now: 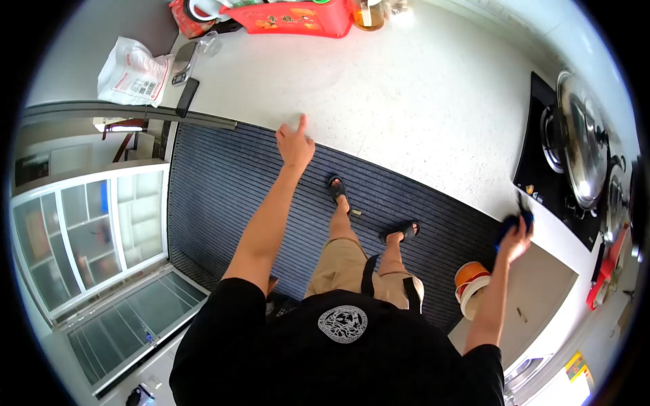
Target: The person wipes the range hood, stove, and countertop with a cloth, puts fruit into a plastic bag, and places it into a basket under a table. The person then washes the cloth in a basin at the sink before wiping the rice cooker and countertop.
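Note:
My left hand is at the front edge of the white countertop, its index finger stretched out over the surface and nothing in it. On the right, my right hand grips a dark blue cloth-like item beside the counter's front edge, near the corner of the black stove. A thin dark part sticks up from that item toward the counter; what it is cannot be made out.
A large lidded pan sits on the stove. At the back stand a red basket and a jar. A white bag and black phone-like object lie left. Buckets stand below my right arm.

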{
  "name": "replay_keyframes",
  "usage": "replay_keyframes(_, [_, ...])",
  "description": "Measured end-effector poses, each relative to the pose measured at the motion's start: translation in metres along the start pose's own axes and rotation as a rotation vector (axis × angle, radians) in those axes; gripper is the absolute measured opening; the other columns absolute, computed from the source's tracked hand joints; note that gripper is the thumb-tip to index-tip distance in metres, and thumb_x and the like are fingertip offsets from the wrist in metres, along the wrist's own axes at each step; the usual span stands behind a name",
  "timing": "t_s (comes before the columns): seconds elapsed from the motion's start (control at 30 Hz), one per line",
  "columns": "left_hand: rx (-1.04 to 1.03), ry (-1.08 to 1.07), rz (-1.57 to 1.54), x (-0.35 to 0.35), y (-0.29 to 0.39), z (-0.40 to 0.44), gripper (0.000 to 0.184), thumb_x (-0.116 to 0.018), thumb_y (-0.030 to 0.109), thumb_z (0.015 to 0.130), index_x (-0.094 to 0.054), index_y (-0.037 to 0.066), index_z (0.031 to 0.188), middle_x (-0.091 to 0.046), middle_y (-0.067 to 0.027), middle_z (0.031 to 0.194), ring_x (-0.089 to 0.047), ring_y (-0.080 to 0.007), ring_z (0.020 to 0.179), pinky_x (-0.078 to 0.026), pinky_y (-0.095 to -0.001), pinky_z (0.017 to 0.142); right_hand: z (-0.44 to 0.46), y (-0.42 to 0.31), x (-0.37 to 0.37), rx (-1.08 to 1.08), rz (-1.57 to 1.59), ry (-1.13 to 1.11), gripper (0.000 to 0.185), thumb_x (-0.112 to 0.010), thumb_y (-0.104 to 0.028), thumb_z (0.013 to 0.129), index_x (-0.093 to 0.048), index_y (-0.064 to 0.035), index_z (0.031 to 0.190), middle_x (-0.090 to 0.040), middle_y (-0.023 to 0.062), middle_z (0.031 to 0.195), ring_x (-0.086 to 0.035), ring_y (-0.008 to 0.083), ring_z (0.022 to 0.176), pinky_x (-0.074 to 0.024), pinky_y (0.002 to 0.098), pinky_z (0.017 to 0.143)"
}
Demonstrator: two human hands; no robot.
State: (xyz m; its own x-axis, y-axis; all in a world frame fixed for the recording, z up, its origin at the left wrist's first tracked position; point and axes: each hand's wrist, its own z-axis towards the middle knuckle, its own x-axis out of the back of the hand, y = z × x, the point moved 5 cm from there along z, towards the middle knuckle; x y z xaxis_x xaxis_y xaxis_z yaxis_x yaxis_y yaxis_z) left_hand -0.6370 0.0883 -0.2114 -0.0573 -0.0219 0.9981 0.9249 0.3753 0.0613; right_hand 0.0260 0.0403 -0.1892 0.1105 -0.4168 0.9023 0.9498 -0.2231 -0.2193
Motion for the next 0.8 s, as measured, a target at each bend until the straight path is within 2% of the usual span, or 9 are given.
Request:
replay_keyframes(0.1, [-0.012,-0.035,0.001,0.004,0.007,0.008,0.063,-0.061,0.013,0.078,-0.045,0.021,0.139,-0.04,-0.0308,0.114,-0.039,-0.0454,0.104,-0.043,-0.0479,0.088,-0.001,0.095,-0.012,-0.161,-0.169,0.009,0.04,-0.064,-0.007,0.075,-0.067,-0.0265,0.11,-0.055,0.013,0.123,-0.056,0.0323,0.106,-0.0462,0.0464,0.089])
replay_keyframes(0.2, [-0.08,0.0,0.002,0.007,0.007,0.006,0.064,-0.061,0.013,0.077,-0.045,0.021,0.139,-0.04,-0.0315,0.113,-0.039,-0.0453,0.103,-0.041,-0.0481,0.09,-0.002,0.048,-0.019,-0.09,-0.244,-0.011,0.043,-0.064,-0.009,0.075,-0.066,-0.0296,0.112,-0.055,0.0102,0.126,-0.057,0.0316,0.104,-0.0466,0.0461,0.087])
replay_keyframes(0.37, [-0.262,0.024,-0.093,0.018,0.005,-0.01,0.066,-0.064,0.01,0.073,-0.047,0.019,0.136,-0.034,-0.0399,0.124,-0.034,-0.0506,0.116,-0.033,-0.0523,0.1,-0.024,-0.156,-0.03,0.105,-0.035,-0.113,0.044,-0.063,-0.001,0.069,-0.068,-0.0203,0.109,-0.053,0.0112,0.131,-0.055,0.0341,0.11,-0.0485,0.0431,0.09])
replay_keyframes(0.5, [-0.335,-0.083,-0.221,0.025,-0.014,-0.015,0.06,-0.064,0.007,0.074,-0.052,0.02,0.132,-0.026,-0.0387,0.138,-0.026,-0.053,0.13,-0.039,-0.0488,0.102,-0.049,-0.335,-0.054,0.174,0.138,-0.224,0.045,-0.063,0.003,0.068,-0.069,-0.0169,0.108,-0.053,0.0122,0.13,-0.05,0.035,0.117,-0.0473,0.0471,0.092])
replay_keyframes(0.53, [-0.336,-0.065,-0.296,0.03,-0.021,-0.017,0.057,-0.061,0.003,0.074,-0.056,0.018,0.128,-0.029,-0.0321,0.141,-0.028,-0.0468,0.133,-0.04,-0.0457,0.102,-0.055,-0.377,-0.066,0.191,0.166,-0.286,0.046,-0.06,0.006,0.071,-0.067,-0.0158,0.111,-0.048,0.011,0.136,-0.047,0.0358,0.121,-0.0455,0.0505,0.095])
replay_keyframes(0.6, [-0.361,-0.085,-0.422,0.03,-0.04,-0.013,0.054,-0.058,0.0,0.074,-0.056,0.014,0.127,-0.038,-0.0244,0.139,-0.035,-0.0401,0.131,-0.041,-0.0437,0.101,-0.062,-0.462,-0.093,0.332,0.235,-0.294,0.043,-0.064,-0.001,0.072,-0.067,-0.0209,0.11,-0.046,0.01,0.137,-0.041,0.0343,0.127,-0.0366,0.0504,0.1])
replay_keyframes(0.63, [-0.369,-0.094,-0.483,0.029,-0.052,-0.012,0.053,-0.056,-0.001,0.074,-0.056,0.013,0.126,-0.042,-0.0205,0.138,-0.039,-0.0367,0.129,-0.041,-0.0427,0.101,-0.065,-0.509,-0.101,0.375,0.246,-0.313,0.04,-0.065,-0.004,0.074,-0.066,-0.0215,0.11,-0.047,0.0082,0.138,-0.039,0.034,0.128,-0.0364,0.0511,0.098])
replay_keyframes(0.67, [-0.35,-0.088,-0.544,0.027,-0.068,-0.006,0.045,-0.053,-0.004,0.077,-0.059,0.007,0.119,-0.052,-0.0136,0.132,-0.047,-0.0293,0.125,-0.042,-0.0381,0.1,-0.069,-0.553,-0.113,0.43,0.304,-0.278,0.041,-0.066,-0.004,0.069,-0.068,-0.0204,0.106,-0.048,0.0075,0.136,-0.042,0.0349,0.124,-0.039,0.05,0.095])
replay_keyframes(0.8, [-0.123,0.137,-0.74,0.021,-0.152,0.005,0.041,-0.052,-0.004,0.081,-0.056,0.004,0.121,-0.056,-0.0131,0.127,-0.051,-0.0298,0.12,-0.042,-0.0387,0.099,-0.112,-0.704,-0.149,0.618,0.44,-0.365,0.032,-0.064,-0.013,0.073,-0.067,-0.0223,0.103,-0.046,0.0024,0.136,-0.038,0.0324,0.127,-0.0356,0.0519,0.094])
